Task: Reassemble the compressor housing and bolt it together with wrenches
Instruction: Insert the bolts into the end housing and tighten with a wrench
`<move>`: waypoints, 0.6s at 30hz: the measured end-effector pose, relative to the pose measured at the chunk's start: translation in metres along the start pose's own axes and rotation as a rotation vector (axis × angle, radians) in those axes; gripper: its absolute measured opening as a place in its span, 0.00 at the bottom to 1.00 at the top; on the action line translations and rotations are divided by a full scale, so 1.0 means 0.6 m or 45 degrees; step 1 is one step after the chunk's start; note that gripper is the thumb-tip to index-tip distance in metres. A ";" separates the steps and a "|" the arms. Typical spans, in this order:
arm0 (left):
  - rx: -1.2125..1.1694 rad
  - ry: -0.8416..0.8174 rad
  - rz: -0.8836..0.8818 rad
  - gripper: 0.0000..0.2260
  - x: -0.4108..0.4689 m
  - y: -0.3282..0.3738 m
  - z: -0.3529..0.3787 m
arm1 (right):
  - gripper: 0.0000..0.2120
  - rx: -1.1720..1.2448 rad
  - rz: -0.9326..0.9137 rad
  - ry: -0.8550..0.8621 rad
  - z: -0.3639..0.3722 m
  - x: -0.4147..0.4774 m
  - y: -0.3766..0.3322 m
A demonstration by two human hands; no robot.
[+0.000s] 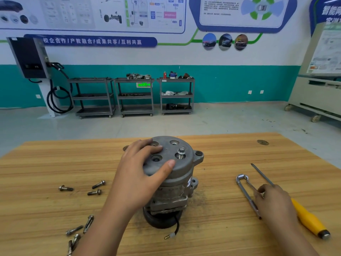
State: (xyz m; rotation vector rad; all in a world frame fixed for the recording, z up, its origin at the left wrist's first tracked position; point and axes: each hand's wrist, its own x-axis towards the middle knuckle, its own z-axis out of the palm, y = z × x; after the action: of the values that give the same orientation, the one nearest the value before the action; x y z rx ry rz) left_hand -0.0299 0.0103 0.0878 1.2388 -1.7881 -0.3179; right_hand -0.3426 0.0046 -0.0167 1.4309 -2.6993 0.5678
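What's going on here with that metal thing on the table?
A person is putting a compressor back together on a wooden table. The left hand lies on its top cover, seemingly steadying it, and one bolt stands in a hole there. The right hand is on a wrench beside a yellow-handled screwdriver. More loose bolts lie to the left.

Loose bolts [96, 189] left — wrench [245, 193], screwdriver [310, 218] right
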 end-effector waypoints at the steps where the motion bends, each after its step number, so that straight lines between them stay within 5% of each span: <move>1: -0.004 0.008 0.001 0.23 -0.001 -0.001 0.001 | 0.10 -0.044 0.016 -0.018 -0.001 0.002 0.007; 7: -0.065 0.046 -0.007 0.18 -0.006 -0.005 0.006 | 0.06 -0.057 0.150 -0.186 0.001 0.011 0.018; 13: -0.093 0.022 -0.013 0.17 -0.008 -0.008 0.001 | 0.05 0.768 0.203 -0.174 -0.012 0.020 0.025; 18: -0.123 0.031 -0.003 0.19 -0.006 -0.009 0.001 | 0.06 1.241 -0.008 -0.391 -0.066 -0.003 -0.020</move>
State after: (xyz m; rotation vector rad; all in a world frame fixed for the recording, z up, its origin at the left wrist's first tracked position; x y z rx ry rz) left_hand -0.0268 0.0109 0.0822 1.1726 -1.7301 -0.3844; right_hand -0.3372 0.0131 0.0235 1.7691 -2.7138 2.0018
